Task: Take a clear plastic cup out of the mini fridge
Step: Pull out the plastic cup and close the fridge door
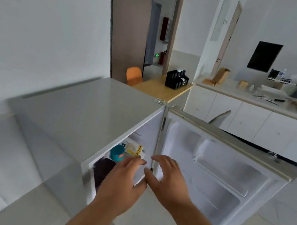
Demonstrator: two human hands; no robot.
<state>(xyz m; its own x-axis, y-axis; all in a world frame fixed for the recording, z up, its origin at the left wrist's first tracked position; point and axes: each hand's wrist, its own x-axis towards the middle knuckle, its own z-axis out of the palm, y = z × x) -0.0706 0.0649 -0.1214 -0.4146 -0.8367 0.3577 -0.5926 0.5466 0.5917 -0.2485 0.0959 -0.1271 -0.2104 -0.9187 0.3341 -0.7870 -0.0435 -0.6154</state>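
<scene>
Grey mini fridge (78, 114) low against the wall, its door (217, 171) swung wide to the right, white inner shelves bare. Both hands at the opening: left hand (125, 177) and right hand (167, 178) with fingers spread, gripping nothing. Inside, a dark container (102, 172), a teal cup (117, 152), a yellow-labelled packet (134, 149); clear plastic cup not discernible, possibly hidden behind the hands.

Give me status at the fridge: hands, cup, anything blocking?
Both hands open, empty: left hand and right hand at the mini fridge opening, door swung wide. Clear cup not made out. Teal container and dark item up front.
</scene>
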